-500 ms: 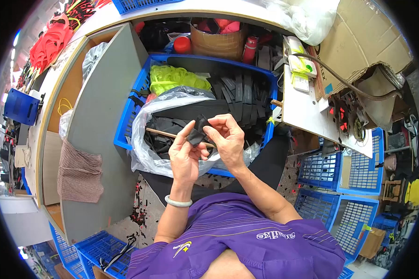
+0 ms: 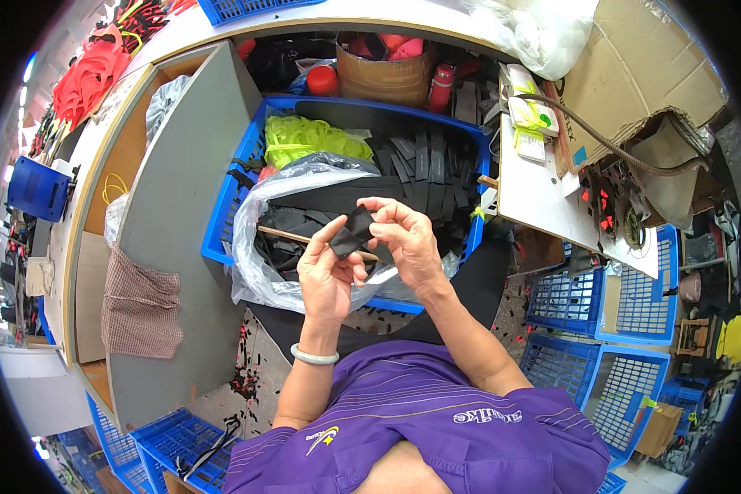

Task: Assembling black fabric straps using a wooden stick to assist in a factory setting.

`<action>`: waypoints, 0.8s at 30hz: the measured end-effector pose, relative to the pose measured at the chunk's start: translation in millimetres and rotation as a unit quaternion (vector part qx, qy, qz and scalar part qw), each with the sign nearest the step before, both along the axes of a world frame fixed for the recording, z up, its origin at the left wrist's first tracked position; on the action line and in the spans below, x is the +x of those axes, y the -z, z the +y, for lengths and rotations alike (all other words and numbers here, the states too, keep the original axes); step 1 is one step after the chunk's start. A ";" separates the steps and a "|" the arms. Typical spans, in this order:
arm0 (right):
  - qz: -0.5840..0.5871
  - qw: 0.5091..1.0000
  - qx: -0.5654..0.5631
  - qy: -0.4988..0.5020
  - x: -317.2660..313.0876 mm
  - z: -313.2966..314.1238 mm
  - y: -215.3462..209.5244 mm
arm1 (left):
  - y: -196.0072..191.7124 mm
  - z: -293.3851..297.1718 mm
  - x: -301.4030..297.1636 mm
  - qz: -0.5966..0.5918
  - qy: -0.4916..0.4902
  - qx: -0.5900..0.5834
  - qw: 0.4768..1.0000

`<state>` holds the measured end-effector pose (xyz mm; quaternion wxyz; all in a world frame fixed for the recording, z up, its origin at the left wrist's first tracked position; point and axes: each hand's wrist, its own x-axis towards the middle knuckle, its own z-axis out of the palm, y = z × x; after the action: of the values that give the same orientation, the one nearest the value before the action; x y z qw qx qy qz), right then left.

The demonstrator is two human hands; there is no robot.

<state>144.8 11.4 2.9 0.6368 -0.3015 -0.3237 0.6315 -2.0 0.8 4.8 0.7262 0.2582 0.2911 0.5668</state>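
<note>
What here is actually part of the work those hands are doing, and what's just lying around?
In use:
left hand
right hand
black strap piece, held between both
clear plastic bag of black pieces
blue crate

Lying about:
yellow-green bundle
checked cloth
red bottle
cardboard box
empty blue crates

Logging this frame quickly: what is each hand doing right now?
Left hand: closed, pinching the lower end of the black strap piece.
Right hand: closed, fingers gripping the upper end of the same piece.
</note>
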 end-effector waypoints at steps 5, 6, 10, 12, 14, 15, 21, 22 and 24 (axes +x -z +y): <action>-0.134 0.989 0.017 -0.054 7.7 -3.5 -12.4 | -1.2 6.4 -10.8 0.080 0.013 0.039 0.996; -0.134 0.989 0.015 -0.054 7.9 -3.1 -10.7 | -2.7 8.3 -13.8 0.093 0.030 0.048 0.994; 0.047 0.989 -0.019 -0.139 1.8 -3.4 -4.4 | -10.0 8.3 -9.9 0.138 -0.010 0.083 0.987; 0.055 0.984 -0.086 -0.143 1.0 -7.3 -0.7 | -8.3 12.3 -13.9 0.122 -0.043 0.079 0.988; -0.020 0.987 -0.100 -0.126 3.5 -10.1 -3.6 | -11.4 16.6 -22.4 0.149 -0.043 0.080 0.985; 0.006 0.977 -0.119 -0.177 9.9 -11.7 -3.5 | -13.2 18.9 -26.6 0.212 -0.009 0.102 0.972; 0.136 0.939 -0.184 -0.258 3.9 -13.8 -6.2 | -27.8 27.0 -38.7 0.259 0.068 0.146 0.952; 0.136 0.938 -0.184 -0.259 2.3 -15.9 -8.3 | -26.5 27.1 -40.8 0.248 0.071 0.148 0.955; 0.216 0.921 -0.165 -0.279 1.0 -20.9 -9.5 | -25.2 28.1 -45.8 0.236 0.074 0.147 0.958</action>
<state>145.8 -9.5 12.4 0.4305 -0.1556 -0.1408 0.8779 -47.8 28.9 30.0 0.6307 0.5096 0.3475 0.4709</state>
